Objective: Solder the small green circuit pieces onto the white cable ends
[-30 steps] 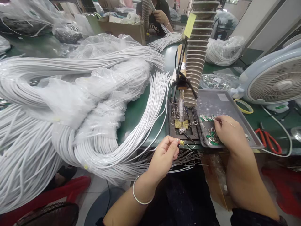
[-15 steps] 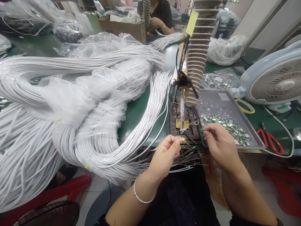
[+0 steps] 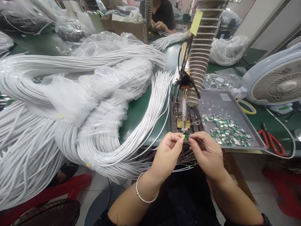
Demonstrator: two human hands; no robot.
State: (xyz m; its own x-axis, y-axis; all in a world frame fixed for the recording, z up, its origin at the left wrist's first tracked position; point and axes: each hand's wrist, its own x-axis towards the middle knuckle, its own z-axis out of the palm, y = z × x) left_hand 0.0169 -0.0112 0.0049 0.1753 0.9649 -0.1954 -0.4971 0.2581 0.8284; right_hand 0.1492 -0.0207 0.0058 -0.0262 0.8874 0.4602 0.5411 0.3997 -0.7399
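Observation:
My left hand [image 3: 168, 153] is closed in a pinch on a small yellow piece [image 3: 182, 137], whose exact kind I cannot make out. From the other side my right hand [image 3: 208, 153] pinches a small green circuit board [image 3: 186, 137], which meets the yellow piece between my fingertips. A thin silvery wire [image 3: 209, 147] runs across my right fingers; whether they grip it is unclear. Just beyond the fingertips, a soldering iron [image 3: 184, 108] points down in its stand over a dark metal base with a yellow sponge [image 3: 182, 123]. A large bundle of white cables [image 3: 141, 128] curves in from the left.
Right of the iron, a grey tray [image 3: 211, 100] holds many small boards. Farther right are a tape roll [image 3: 246, 107], red-handled cutters [image 3: 271, 141] and a fan [image 3: 277, 78]. A ribbed hose [image 3: 201, 56] hangs above the iron. Across the table a co-worker [image 3: 162, 18] handles cables.
My right hand has moved left from the tray's edge, bringing the green board against the yellow piece in my left fingers. The thin wire now shows across my right hand.

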